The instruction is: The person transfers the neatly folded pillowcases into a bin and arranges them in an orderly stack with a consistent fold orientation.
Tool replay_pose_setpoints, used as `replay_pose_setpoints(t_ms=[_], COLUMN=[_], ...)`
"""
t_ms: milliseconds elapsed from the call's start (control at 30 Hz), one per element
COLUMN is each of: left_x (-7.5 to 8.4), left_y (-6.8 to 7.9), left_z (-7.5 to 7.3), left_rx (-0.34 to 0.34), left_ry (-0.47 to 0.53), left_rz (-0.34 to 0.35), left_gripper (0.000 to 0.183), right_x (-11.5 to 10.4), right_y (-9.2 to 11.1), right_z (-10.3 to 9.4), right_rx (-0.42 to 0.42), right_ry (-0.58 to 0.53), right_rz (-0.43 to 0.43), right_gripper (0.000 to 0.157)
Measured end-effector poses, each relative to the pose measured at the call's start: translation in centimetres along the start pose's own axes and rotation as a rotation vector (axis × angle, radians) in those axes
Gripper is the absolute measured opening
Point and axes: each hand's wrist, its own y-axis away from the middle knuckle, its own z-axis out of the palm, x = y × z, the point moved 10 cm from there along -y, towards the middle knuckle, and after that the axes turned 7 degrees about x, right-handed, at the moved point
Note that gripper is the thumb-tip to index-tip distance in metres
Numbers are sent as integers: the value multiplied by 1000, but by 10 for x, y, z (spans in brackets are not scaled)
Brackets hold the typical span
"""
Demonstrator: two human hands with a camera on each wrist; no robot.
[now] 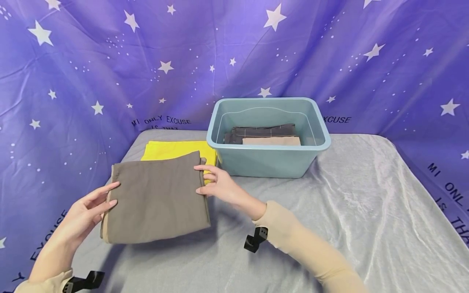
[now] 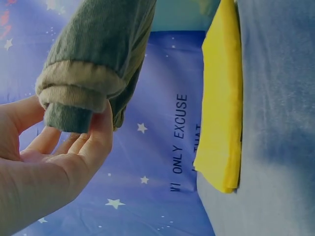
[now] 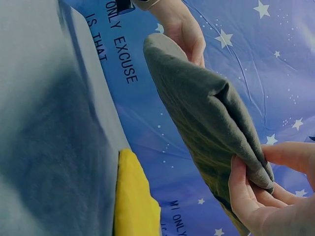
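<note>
A folded grey-brown cloth garment (image 1: 157,199) is held up between both hands, above the bed-like grey surface. At its left edge my left hand (image 1: 81,215) pinches the layers, thumb on the near face. The right edge is gripped by my right hand (image 1: 224,186). In the left wrist view, rolled layers with a paler band show at the garment's end (image 2: 81,93). The right wrist view shows its folded edge (image 3: 236,132) between thumb and fingers. Behind and below it lies a folded yellow cloth (image 1: 176,149), partly hidden by the garment.
A blue-grey plastic bin (image 1: 261,160) stands at the back centre, beside the yellow cloth. Inside it are a dark folded cloth (image 1: 264,131) with thin lines and a beige folded cloth (image 1: 271,141). Grey velvety fabric (image 1: 359,211) covers the surface. A purple starred curtain (image 1: 227,44) hangs around.
</note>
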Motion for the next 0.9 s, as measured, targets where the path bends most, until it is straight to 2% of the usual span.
replay_pose_setpoints(t_ms=[533, 767, 900], left_x=[30, 46, 51], left_y=[-8, -12, -16], left_z=[3, 9, 11], left_rx=[-38, -59, -56], left_ry=[89, 147, 147], left_rz=[56, 124, 116], left_gripper=[51, 51, 51], right_x=[-28, -40, -46], right_y=[-5, -5, -5], right_z=[-10, -17, -21], right_rx=[20, 34, 37], right_ry=[20, 61, 70], right_rz=[-33, -55, -57], right_gripper=[60, 59, 58])
